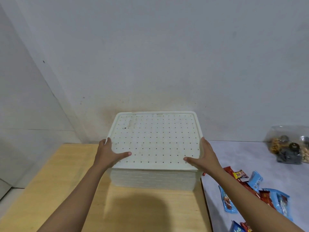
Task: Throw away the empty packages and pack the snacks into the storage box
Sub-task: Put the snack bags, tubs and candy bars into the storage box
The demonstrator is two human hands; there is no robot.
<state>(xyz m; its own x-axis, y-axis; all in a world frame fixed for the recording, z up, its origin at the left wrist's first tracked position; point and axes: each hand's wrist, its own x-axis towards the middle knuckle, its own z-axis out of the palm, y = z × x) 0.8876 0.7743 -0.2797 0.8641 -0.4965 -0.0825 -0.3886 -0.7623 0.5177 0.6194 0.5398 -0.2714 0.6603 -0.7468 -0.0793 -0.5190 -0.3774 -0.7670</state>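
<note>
Storage box (153,179): cream, lid (155,139) on, standing on the wooden table (55,190) against the wall. My left hand (108,154) and right hand (203,156) clasp the lid's side edges, thumbs on top. Snacks (250,186): loose packets on the grey surface, right. Risk: uneven lift jams the lid, dragging the box.

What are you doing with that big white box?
A person has both hands on the lid of a white storage box standing on a wooden table. The left hand grips the lid's left edge and the right hand its right edge. The lid is still on. The snack packets lie loose on the grey surface to the right, not yet packed.
</note>
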